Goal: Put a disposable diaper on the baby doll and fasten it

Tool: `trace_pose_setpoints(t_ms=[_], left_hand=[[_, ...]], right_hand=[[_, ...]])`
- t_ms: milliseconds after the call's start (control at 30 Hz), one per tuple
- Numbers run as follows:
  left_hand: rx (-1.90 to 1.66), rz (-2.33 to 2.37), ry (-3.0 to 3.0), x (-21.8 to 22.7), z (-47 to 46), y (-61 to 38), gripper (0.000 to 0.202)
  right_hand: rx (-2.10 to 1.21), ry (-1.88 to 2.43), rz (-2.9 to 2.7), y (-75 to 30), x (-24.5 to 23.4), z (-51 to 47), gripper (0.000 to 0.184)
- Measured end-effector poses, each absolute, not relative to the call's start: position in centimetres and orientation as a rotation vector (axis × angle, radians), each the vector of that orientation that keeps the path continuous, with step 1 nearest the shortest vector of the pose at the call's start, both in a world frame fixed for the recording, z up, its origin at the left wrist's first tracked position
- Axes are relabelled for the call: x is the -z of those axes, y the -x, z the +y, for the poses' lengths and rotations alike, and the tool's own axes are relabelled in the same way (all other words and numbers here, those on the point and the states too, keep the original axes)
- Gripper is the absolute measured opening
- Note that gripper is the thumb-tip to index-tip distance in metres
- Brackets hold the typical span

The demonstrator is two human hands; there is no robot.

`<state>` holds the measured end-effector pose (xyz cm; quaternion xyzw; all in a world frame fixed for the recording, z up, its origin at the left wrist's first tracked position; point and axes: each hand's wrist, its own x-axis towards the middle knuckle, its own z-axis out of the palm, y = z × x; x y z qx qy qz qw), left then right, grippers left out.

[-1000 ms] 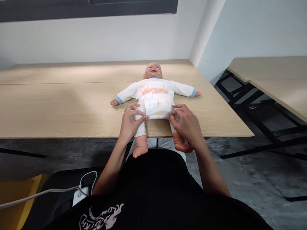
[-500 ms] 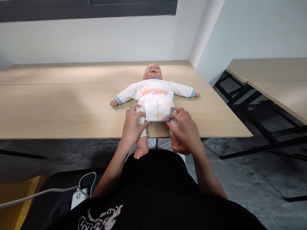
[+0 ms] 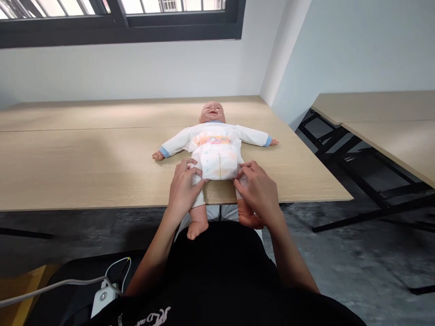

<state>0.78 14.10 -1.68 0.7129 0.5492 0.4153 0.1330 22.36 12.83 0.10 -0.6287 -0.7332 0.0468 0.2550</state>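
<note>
A baby doll [image 3: 214,136] in a white top with blue cuffs lies on its back on the wooden table [image 3: 84,167], arms spread, bare legs hanging over the near edge. It wears a white diaper [image 3: 217,165] with a printed orange band. My left hand [image 3: 183,190] pinches the diaper's left leg edge. My right hand [image 3: 260,190] pinches the right leg edge, fingers curled on the fabric.
A second wooden table [image 3: 384,122] on a black frame stands to the right across a grey floor gap. A white device with a cable [image 3: 102,294] lies on a black surface at the lower left. White walls and a dark-framed window are behind.
The view tilted up, so the window shows. Both hands stayed at the diaper's leg edges and shifted slightly inward along the hips.
</note>
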Motion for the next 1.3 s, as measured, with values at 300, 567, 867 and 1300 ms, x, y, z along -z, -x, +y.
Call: trace_pose_setpoints(t_ms=[300, 567, 867, 1300], left_hand=[[-1.019, 1.737, -2.081, 0.7, 12.4, -1.5, 0.019], [-0.978, 1.739, -2.052, 0.7, 12.4, -1.7, 0.012], [-0.825, 1.878, -2.079, -0.2, 12.1, -2.8, 0.003], [-0.838, 1.823, -2.097, 0.0, 12.1, -2.3, 0.006]], right_hand=[[-0.152, 1.562, -2.043, -23.0, 0.5, 11.8, 0.014], [-0.165, 1.597, -1.983, -22.6, 0.8, 12.0, 0.010], [-0.067, 1.731, -1.993, -21.6, 0.7, 12.0, 0.011], [-0.071, 1.555, -1.939, -22.1, 1.9, 12.1, 0.008]])
